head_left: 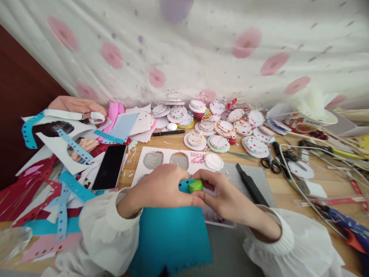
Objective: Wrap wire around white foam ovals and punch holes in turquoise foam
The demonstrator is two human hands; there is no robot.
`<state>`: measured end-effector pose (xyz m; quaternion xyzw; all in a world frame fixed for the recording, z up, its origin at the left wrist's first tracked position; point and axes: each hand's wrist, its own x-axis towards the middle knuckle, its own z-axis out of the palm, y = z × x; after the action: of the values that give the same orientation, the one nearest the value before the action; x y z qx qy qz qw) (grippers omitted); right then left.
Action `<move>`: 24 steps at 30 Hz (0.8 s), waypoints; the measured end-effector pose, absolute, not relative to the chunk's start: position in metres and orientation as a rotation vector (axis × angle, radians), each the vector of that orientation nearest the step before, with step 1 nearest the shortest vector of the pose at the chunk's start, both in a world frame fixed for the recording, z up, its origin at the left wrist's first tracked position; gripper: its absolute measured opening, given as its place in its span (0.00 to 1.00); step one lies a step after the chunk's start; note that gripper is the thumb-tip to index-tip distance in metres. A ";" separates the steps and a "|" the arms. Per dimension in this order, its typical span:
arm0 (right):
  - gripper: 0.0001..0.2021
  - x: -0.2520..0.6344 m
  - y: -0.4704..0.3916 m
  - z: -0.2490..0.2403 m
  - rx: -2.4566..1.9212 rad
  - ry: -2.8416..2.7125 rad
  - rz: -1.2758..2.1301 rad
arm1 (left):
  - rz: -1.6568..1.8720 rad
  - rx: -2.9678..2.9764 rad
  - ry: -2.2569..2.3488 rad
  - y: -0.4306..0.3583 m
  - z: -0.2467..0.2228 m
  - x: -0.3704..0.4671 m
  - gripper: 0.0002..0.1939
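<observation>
Punching appears partway done. Green punch (196,186) is closed upon by fingers of right hand (219,192); blue paper (184,187), dark cut-outs showing beside punch, is pinched by left hand (160,190). Both are held near far edge of blue sheet (173,234); whether paper and sheet are joined is hidden by hands. Small dark marks, apparently holes, are seen along sheet's near edge; middle is left unpunched. Perforated blue strips (75,186) are strewn at left, beside phone (109,167), seemingly punched already.
</observation>
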<state>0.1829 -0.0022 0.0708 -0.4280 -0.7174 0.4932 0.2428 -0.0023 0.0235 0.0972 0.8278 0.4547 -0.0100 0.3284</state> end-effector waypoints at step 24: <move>0.12 0.186 -0.006 0.074 -1.226 -2.041 1.311 | -0.100 2.166 1.083 0.028 0.110 -0.024 0.21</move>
<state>0.1856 -0.0062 0.0738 -0.4410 -0.7342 0.4717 0.2100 -0.0240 0.0279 0.1103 0.8367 0.4183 -0.0387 0.3514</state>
